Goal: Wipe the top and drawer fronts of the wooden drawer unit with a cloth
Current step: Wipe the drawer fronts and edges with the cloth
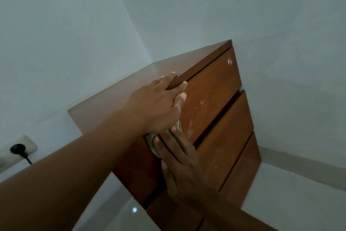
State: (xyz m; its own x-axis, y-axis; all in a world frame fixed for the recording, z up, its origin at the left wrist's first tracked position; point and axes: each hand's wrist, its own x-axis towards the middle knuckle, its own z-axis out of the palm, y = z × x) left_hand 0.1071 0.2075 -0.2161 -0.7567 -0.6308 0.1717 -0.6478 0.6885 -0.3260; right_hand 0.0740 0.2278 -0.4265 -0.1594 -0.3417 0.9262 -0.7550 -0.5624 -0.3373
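Nearest you, your right hand [179,157] lies flat against the top drawer front [211,97], fingers spread and pressing a pale greenish cloth [153,141] onto the wood. Only a small crescent of the cloth shows, at your fingertips and under the heel of your other hand; the rest is covered, so you cannot tell its shape or which way it runs.

Just beyond, your left hand [159,103] grips the front edge of the wooden drawer unit [224,137]: the fingers curl over onto the top panel [116,99] and the thumb lies down on the top drawer front. It holds the unit's edge and nothing loose.

The unit stands in a room corner, its back to one pale wall [56,43] and one side close to the other wall. In this tilted view its fronts face the lower right of the picture and the drawers' long edges run diagonally from lower left to upper right. You can count three drawer fronts, all closed, so their contents are hidden. Whitish smears mark the top one, and a single round metal lock [230,61] sits in its far upper corner.

Off to the left, one black plug [17,149] sits in one white wall socket [22,148].
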